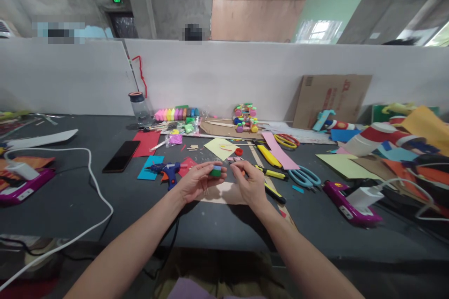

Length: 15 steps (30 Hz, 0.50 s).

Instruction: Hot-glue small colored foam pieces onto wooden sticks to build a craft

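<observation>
My left hand (201,178) is closed around a small green piece (215,173) with a blue-violet top edge, perhaps clay or foam. Facing it, my right hand (248,182) has its thumb and fingers pinched together; whatever lies between them is too small or hidden to name. Both hands are just above a pale sheet (222,194) on the dark table. A blue glue gun (170,171) lies left of my left hand. Beyond the hands are a pale yellow paper (219,148) with thin sticks and a small red ring-shaped piece (239,152).
Yellow cutters (270,155), blue-handled scissors (304,176) and a pink strip (280,152) lie right. A phone (121,156) lies left. Purple power strips (352,203) flank both sides. A bottle (139,108), colored clay (175,114) and a small colorful model (246,117) stand by the white partition (217,74).
</observation>
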Each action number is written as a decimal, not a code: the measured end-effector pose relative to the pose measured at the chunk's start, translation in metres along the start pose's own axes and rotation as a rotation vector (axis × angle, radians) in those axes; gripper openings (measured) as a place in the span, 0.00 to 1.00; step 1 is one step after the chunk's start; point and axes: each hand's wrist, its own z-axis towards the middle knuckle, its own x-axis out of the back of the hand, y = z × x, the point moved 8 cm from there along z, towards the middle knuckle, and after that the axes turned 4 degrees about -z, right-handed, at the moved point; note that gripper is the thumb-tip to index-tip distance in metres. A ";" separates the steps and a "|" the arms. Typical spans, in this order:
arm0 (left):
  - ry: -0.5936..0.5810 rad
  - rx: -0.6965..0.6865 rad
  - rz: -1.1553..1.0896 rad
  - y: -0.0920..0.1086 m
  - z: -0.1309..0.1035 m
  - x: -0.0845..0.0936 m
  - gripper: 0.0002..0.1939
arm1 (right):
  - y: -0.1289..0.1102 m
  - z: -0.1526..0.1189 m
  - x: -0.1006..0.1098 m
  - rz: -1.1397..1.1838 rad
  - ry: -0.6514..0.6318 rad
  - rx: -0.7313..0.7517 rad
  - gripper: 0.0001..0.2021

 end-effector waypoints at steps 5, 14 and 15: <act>0.003 -0.008 0.003 0.000 0.001 0.002 0.15 | 0.008 0.002 -0.005 -0.004 -0.043 0.003 0.09; -0.003 -0.023 0.075 -0.002 0.003 0.001 0.17 | -0.024 -0.004 -0.014 -0.107 -0.194 0.241 0.15; -0.009 -0.026 0.096 -0.003 0.003 0.000 0.18 | -0.025 -0.005 -0.015 -0.109 -0.201 0.251 0.14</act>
